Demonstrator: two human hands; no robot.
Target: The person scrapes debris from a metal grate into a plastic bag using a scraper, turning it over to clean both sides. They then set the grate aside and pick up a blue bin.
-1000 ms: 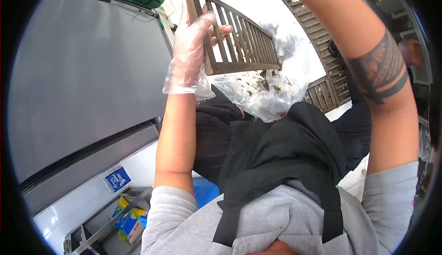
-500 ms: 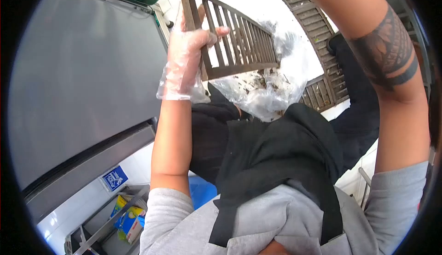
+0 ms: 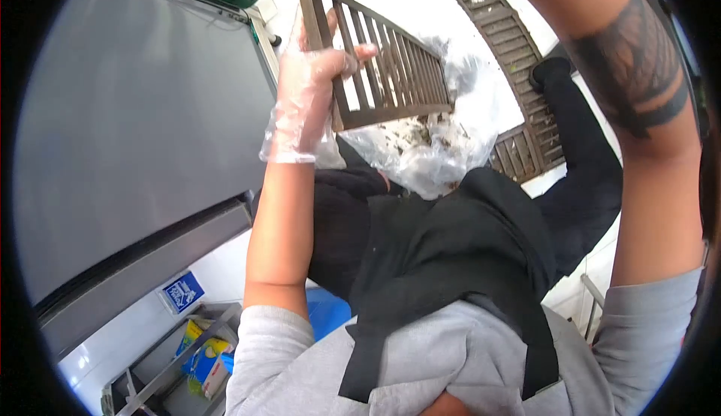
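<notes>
While left hand (image 3: 306,78) grips grate (image 3: 394,67), bag (image 3: 435,157) beneath

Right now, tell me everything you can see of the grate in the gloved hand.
The grate is a rectangular frame with parallel slats, brownish, metal by its look. It is held tilted over a clear plastic bag flecked with dark debris. The left hand, in a clear glove, grips its left end.

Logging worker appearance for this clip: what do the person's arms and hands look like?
Both arms wear grey sleeves ending near the elbow. The left hand is in a loose, clear disposable glove. The right forearm bears a dark patterned tattoo with solid bands; the right hand is out of view.
</notes>
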